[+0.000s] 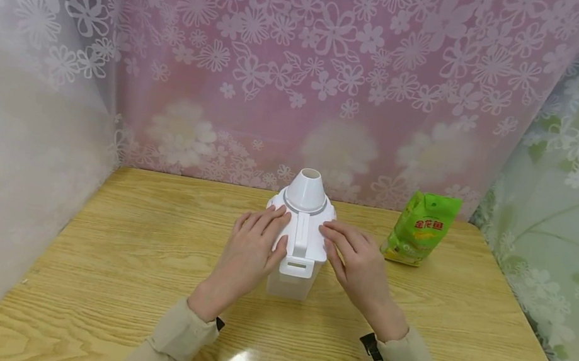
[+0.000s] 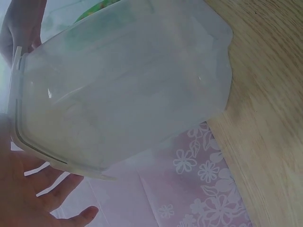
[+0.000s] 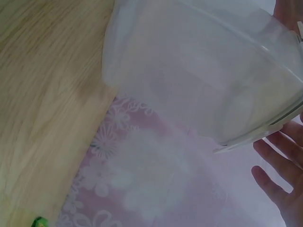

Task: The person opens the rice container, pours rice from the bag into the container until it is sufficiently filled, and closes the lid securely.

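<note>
A translucent plastic storage container (image 1: 287,287) with a white lid (image 1: 315,245) stands upright at the middle of the table. On the lid sit a white cone-shaped cup (image 1: 306,193), narrow end up, and a white strip-like flap (image 1: 301,234). My left hand (image 1: 251,244) rests on the lid's left side, fingers extended and thumb near the front. My right hand (image 1: 358,265) touches the lid's right edge with its fingertips. The wrist views show the container's clear wall (image 2: 132,90) and the fingers (image 3: 277,158) of my right hand along the lid's rim. No contents are discernible inside.
A green bag (image 1: 421,231) with red lettering stands at the back right of the wooden table (image 1: 136,270). Flowered cloth curtains (image 1: 284,77) hang behind the table and along both sides.
</note>
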Tool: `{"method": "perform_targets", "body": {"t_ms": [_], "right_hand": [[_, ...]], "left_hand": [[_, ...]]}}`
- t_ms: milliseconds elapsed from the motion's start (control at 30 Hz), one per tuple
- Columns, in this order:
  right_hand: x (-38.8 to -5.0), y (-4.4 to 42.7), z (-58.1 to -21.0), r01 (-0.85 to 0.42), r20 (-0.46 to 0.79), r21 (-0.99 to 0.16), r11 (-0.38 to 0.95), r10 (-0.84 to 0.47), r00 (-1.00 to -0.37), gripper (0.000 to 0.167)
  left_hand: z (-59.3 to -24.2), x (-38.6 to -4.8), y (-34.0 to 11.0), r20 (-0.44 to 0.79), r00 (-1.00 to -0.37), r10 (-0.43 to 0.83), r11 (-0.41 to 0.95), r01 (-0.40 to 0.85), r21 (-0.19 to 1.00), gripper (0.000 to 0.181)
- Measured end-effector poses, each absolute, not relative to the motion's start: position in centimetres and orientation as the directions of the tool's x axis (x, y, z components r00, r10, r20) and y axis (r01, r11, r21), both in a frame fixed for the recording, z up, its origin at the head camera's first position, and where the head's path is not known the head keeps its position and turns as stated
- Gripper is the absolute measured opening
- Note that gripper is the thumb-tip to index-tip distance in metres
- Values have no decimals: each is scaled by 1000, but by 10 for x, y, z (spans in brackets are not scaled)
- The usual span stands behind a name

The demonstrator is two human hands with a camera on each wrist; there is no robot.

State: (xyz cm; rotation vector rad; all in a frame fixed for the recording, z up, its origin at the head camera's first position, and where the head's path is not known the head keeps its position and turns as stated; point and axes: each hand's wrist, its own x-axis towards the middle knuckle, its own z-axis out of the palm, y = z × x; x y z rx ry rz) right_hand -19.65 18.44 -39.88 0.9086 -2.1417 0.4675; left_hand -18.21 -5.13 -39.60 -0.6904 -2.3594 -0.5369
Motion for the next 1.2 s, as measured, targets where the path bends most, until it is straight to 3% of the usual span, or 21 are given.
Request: {"method": "perform_targets", "body": {"t_ms": [333, 500, 733, 1000, 1200], "right_hand": [[-197, 186, -397, -721, 722, 9, 693, -503, -475, 44], [-196, 184, -396, -720, 719, 23, 693, -512, -470, 44], [-195, 184, -396, -722, 731, 32, 691, -509, -454, 42], [-196, 183, -399, -721, 730, 20, 693, -502, -463, 39], [-196, 184, -399, -724, 738, -8, 689, -485, -470, 27]], "left_hand": [[-387, -184, -54, 611, -723, 322, 738, 596, 316, 33], [-380, -185, -48, 676, -697, 239, 729, 588, 349, 32], [-365, -181, -29, 774, -605, 186, 862, 479, 167, 38], [-372, -178, -14, 770, -605, 202, 928, 369, 46, 58], [-378, -180, -7, 783, -587, 205, 948, 318, -10, 46]]}}
